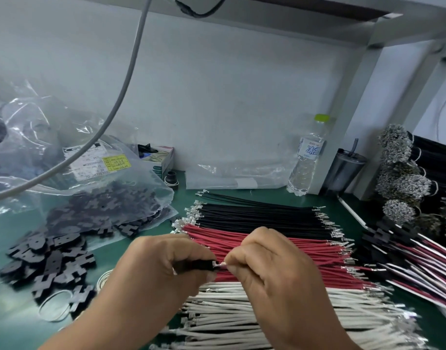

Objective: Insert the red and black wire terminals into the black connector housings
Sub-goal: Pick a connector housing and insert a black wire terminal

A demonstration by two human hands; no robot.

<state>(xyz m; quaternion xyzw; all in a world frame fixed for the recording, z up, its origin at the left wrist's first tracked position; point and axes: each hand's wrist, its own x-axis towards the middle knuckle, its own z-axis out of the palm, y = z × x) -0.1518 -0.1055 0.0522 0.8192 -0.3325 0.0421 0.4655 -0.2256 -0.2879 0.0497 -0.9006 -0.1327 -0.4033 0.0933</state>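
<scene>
hands (166, 263) (both pinching), housing (199, 266), terminal (220, 266)

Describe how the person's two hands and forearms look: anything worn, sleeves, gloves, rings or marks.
Both the left hand and the right hand are bare: no gloves and no finger cots. No rings, watch or wristband show on the visible parts. The forearms entering from the bottom edge are uncovered, with no sleeve in view. Fingernails look short and unpainted. No markings are discernible.

housings (50, 258) left | wires (267, 233) centre | bottle (308, 157) behind
</scene>
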